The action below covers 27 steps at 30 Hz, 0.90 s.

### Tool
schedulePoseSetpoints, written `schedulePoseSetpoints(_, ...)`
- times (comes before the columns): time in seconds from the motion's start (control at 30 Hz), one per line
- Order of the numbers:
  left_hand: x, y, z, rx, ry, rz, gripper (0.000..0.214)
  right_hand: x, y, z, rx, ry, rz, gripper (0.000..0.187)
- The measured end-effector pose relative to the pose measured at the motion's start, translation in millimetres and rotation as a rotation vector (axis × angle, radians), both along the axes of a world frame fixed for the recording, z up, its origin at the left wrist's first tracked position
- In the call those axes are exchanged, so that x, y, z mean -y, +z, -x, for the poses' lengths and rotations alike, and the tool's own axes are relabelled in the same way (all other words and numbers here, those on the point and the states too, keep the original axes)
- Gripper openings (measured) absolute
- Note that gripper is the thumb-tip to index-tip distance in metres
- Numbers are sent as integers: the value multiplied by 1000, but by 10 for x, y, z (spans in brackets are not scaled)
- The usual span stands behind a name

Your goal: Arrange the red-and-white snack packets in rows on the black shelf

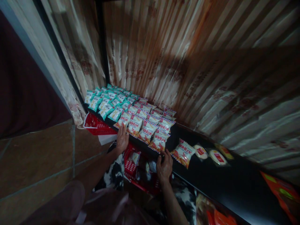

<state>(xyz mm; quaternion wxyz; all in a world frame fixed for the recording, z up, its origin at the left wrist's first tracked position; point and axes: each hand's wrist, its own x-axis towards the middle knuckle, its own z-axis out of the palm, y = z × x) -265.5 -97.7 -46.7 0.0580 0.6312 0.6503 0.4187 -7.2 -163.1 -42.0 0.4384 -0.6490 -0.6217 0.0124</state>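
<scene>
Rows of white-and-orange snack bags point(145, 130) with red lettering stand close together on a black shelf point(206, 178). My left hand point(122, 140) has its fingers stretched out against the front bag point(123, 120) at the left end of these rows. At the lower corner of the front right bag point(159, 140) is my right hand point(164, 165), fingers apart and slightly bent; whether it touches the bag I cannot tell. Neither hand grips anything. Just right of that hand, a separate snack bag point(184, 153) of the same kind lies on the shelf.
Teal snack bags point(106, 107) fill the shelf's left end. Farther right lie round white packets point(217, 157) and an orange package point(281, 193). Below the shelf are a red basket point(130, 162) with packets inside and another red basket point(97, 123). A pleated curtain point(150, 53) hangs behind.
</scene>
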Motion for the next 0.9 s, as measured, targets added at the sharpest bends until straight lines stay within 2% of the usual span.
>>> schedulePoseSetpoints(0.33,38,15,39,30,-21,-55,54,24,61,54,-7,-34,36,33)
schedulePoseSetpoints(0.43,138,11,-2,48,-8,-63,51,61,98,79,-43,-17,40,31)
schedulePoseSetpoints(0.53,343,-79,-120,92,26,-28,47,113,111,77,-95,9,9,27)
schedulePoseSetpoints(0.63,661,-244,-287,71,-62,85,47,185,114,67,-135,55,-23,24)
schedulePoseSetpoints(0.73,960,-408,-446,18,-159,281,50,276,112,74,-165,97,-75,21)
schedulePoseSetpoints(0.8,1080,-478,-530,-9,-191,454,46,344,99,89,-170,124,-93,21)
schedulePoseSetpoints(0.9,1124,-520,-624,-26,-228,646,39,448,41,120,-162,160,-78,24)
